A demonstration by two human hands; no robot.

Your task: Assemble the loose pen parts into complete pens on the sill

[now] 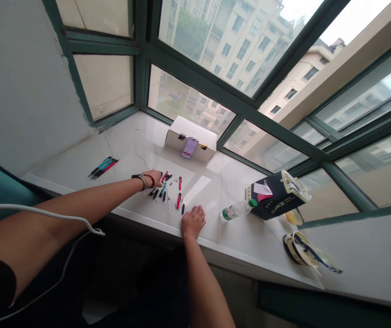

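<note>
My left hand (153,177), with bands on its wrist, reaches down at the left side of a scatter of pen parts. Its fingers look bunched together, and what they hold, if anything, is hidden. Around it lie black pen pieces (164,196), a teal barrel piece (163,189) and thin refills or tubes. Two red barrel pieces (179,200) lie to its right. My right hand (193,221) rests on the front edge of the white sill, fingers curled in with nothing visible in them. Just beyond its fingers is a small black piece (183,208).
Several whole pens (104,167) in teal, black and red lie side by side at left. A white box (191,136) stands by the window. At right are a green-capped bottle (238,210), a dark carton (277,195) and a food tub (297,248). A white cable (45,209) crosses my left arm.
</note>
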